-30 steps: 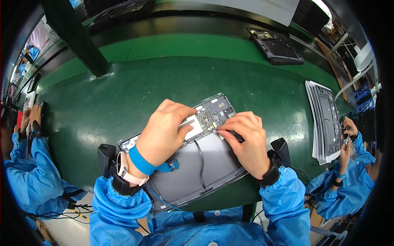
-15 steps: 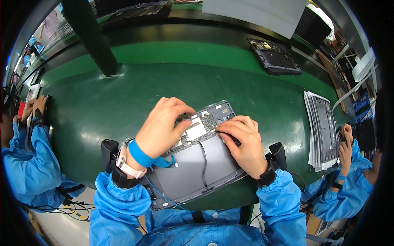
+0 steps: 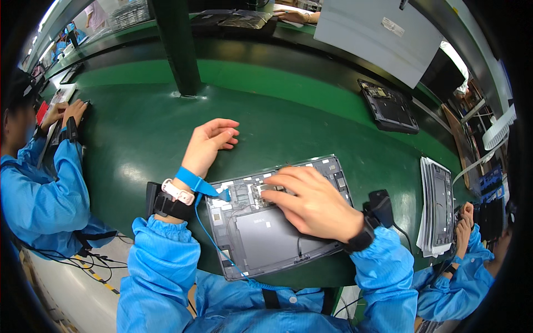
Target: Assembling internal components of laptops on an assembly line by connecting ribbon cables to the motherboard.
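Observation:
In front of me lies an opened laptop base [image 3: 266, 233], grey, with a circuit board [image 3: 244, 191] along its far side and a large flat grey panel at the near side. My right hand [image 3: 311, 202] reaches across it, fingers spread, their tips over a pale metal-looking part of the board; the thumb is hidden. A short dark cable [image 3: 300, 247] emerges from under this hand. My left hand [image 3: 211, 143] hovers beyond the base's far left corner, fingers loosely bent, nothing visible in them. From its blue wrist strap [image 3: 194, 182], a blue cord runs across the base.
Another opened device [image 3: 387, 105] stands at the back right. A stack of sheets and panels [image 3: 436, 208] lies at right. A dark post [image 3: 176, 50] rises from the green table [image 3: 133, 127]. Co-workers in blue sleeves [image 3: 41, 183] sit on both sides.
My left hand has left the board and moved beyond the base's far edge. My right hand has moved left across the board. The view has shifted, so background things appear farther right.

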{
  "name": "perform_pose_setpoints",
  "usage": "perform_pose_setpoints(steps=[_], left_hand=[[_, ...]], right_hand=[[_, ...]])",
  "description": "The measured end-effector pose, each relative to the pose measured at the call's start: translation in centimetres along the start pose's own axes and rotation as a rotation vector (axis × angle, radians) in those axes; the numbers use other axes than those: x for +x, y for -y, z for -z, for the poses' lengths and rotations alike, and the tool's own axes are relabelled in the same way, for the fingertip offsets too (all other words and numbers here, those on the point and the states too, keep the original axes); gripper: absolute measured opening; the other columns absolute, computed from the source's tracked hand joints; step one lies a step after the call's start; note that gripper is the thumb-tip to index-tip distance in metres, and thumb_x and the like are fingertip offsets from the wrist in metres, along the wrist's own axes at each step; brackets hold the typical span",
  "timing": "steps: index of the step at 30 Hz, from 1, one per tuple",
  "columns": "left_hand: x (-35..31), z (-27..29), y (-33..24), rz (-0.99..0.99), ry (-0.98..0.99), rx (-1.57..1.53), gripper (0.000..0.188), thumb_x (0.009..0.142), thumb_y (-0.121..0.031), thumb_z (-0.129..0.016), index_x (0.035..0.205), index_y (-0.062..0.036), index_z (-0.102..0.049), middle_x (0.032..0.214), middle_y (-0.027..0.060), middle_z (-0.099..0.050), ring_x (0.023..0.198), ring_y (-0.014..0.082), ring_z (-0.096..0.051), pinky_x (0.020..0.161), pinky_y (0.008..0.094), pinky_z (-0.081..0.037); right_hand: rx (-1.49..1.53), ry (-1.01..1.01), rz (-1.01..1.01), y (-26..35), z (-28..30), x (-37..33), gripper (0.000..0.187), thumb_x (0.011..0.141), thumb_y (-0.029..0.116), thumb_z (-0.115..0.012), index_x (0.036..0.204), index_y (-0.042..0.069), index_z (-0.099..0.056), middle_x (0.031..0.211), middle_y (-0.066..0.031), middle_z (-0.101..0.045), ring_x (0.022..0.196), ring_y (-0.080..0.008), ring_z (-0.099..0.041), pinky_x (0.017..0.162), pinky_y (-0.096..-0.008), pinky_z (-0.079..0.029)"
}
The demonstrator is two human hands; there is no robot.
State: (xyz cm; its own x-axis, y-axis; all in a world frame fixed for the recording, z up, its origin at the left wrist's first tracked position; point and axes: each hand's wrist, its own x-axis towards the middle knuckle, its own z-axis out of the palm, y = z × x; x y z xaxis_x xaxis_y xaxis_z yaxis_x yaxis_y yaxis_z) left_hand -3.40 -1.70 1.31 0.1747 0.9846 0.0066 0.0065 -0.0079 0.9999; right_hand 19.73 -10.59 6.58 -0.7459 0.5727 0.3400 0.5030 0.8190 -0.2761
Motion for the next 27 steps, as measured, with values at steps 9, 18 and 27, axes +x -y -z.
perform_pose_setpoints(steps=[9, 18, 27], left_hand=[[0.2, -0.6, 0.4, 0.079, 0.002, -0.177, 0.022, 0.089, -0.011, -0.054, 0.107, 0.0010, -0.059, 0.092, 0.0069, -0.061, 0.079, 0.0112, -0.057, 0.071, 0.0237, -0.048], [0.3, -0.7, 0.6, 0.079, 0.008, -0.165, 0.023, 0.089, -0.012, -0.054, 0.108, 0.0018, -0.058, 0.093, 0.0079, -0.061, 0.078, 0.0112, -0.057, 0.070, 0.0237, -0.048], [0.4, -0.7, 0.7, 0.083, 0.023, -0.165, 0.023, 0.089, -0.011, -0.054, 0.107, 0.0020, -0.058, 0.092, 0.0082, -0.061, 0.077, 0.0112, -0.057, 0.069, 0.0232, -0.048]], right_hand=[[0.084, 0.049, 0.093, -2.2, -3.6, 1.6, 0.039, 0.073, 0.001, -0.061, 0.111, 0.007, -0.059, 0.111, -0.0087, -0.055, 0.102, -0.0267, -0.051, 0.087, -0.0385, -0.041], [0.174, 0.004, 0.054, -2.2, -4.1, 1.7, 0.036, 0.070, -0.001, -0.060, 0.105, 0.004, -0.059, 0.112, -0.0103, -0.051, 0.110, -0.0282, -0.044, 0.089, -0.0380, -0.039], [0.193, -0.024, 0.084, -2.4, -4.2, 1.5, 0.034, 0.066, -0.003, -0.060, 0.099, 0.004, -0.061, 0.109, -0.0116, -0.052, 0.106, -0.0285, -0.048, 0.087, -0.0375, -0.041]])
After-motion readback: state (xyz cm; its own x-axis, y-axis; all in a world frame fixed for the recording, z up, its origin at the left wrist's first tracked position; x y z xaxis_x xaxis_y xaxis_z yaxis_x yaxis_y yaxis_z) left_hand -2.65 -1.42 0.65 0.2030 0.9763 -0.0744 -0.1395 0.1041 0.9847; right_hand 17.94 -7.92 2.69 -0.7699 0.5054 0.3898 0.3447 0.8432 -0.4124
